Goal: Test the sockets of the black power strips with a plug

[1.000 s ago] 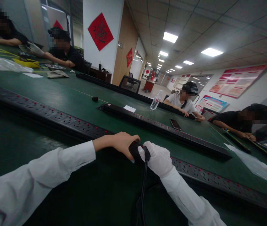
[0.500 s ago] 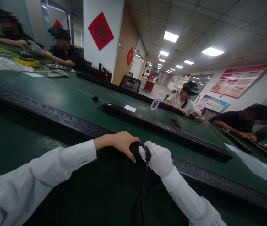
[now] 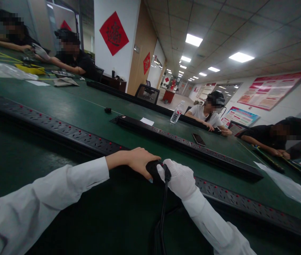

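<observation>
A long black power strip (image 3: pixel 60 124) with red dots along its sockets lies slantwise across the table in front of me. My left hand (image 3: pixel 139 161), bare, is closed over the middle of this strip, thumb on the near side. In a white dotted glove, my right hand (image 3: pixel 180 177) grips a black plug (image 3: pixel 167 173) against the strip's top, just right of my left hand. From the plug a black cord (image 3: pixel 163 209) hangs toward me. The plug's pins are hidden, so I cannot tell how deep they sit.
Beyond lies a second power strip (image 3: pixel 193 148) with a white paper slip (image 3: pixel 147 121) beside it. A phone (image 3: pixel 198 139), a water bottle (image 3: pixel 177 112) and a small black piece (image 3: pixel 108 110) stand farther off. Plastic film (image 3: pixel 285 184) lies at right. Several people sit around the green table (image 3: pixel 81 106).
Both hands keep their hold at the same spot on the power strip. The view has shifted very slightly; otherwise almost nothing differs.
</observation>
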`<state>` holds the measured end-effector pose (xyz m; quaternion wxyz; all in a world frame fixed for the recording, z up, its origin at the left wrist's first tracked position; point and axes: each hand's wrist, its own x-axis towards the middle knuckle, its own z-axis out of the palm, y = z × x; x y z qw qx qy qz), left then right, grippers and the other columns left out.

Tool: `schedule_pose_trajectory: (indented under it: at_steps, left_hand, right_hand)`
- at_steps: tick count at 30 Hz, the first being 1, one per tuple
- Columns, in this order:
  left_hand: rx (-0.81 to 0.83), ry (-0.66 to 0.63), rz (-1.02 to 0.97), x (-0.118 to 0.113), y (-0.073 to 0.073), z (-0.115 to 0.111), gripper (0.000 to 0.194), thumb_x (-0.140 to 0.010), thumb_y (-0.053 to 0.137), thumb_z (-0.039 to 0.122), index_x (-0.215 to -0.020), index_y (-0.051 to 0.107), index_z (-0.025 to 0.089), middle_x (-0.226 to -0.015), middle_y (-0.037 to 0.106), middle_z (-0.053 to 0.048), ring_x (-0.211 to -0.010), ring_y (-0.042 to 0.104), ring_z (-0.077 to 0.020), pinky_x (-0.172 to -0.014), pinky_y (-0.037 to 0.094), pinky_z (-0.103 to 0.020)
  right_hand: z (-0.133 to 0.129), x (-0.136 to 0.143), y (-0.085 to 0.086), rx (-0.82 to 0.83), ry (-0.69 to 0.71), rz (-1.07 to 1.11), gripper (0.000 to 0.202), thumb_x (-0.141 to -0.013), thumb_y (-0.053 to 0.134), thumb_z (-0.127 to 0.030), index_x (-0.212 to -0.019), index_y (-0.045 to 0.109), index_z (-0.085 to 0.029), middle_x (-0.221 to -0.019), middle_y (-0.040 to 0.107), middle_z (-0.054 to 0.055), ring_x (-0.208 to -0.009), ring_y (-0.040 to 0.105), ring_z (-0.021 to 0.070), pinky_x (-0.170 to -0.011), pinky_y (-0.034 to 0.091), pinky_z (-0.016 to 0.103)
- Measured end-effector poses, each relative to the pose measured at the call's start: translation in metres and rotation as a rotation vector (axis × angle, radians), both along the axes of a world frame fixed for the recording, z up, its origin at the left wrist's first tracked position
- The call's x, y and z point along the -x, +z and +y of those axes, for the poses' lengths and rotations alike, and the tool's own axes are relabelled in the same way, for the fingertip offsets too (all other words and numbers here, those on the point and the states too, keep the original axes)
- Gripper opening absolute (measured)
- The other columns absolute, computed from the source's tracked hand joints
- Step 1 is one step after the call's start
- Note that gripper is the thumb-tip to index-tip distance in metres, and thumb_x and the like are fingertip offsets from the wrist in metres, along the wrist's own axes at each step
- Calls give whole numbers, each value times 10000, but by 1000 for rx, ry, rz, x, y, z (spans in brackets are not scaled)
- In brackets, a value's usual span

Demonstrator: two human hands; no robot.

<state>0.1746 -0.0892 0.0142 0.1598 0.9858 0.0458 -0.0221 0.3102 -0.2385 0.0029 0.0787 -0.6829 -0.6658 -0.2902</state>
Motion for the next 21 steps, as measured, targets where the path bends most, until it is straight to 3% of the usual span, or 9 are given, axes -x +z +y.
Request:
schedule_pose_trajectory:
  at_steps: [10, 21]
  left_hand:
    - [42, -12, -9, 0, -1, 2, 769, -570, 548, 663, -1220, 395, 281, -1098, 576, -24, -918, 556, -220, -821, 377, -335]
    - [-3, 22, 1, 4, 1, 1, 844, -531, 544, 702, -1217, 365, 245, -1125, 548, -57, -955, 531, -239, -835, 368, -345]
  right_hand:
    - [0, 1, 0, 11, -22, 7, 379, -855, 311, -466, -732, 554, -202, -604, 564, -13, -523, 492, 78, -480, 186, 225]
    - [0, -1, -1, 11, 8, 12, 379, -854, 315, -459, -735, 558, -194, -603, 565, -5, -546, 507, 76, -491, 207, 213]
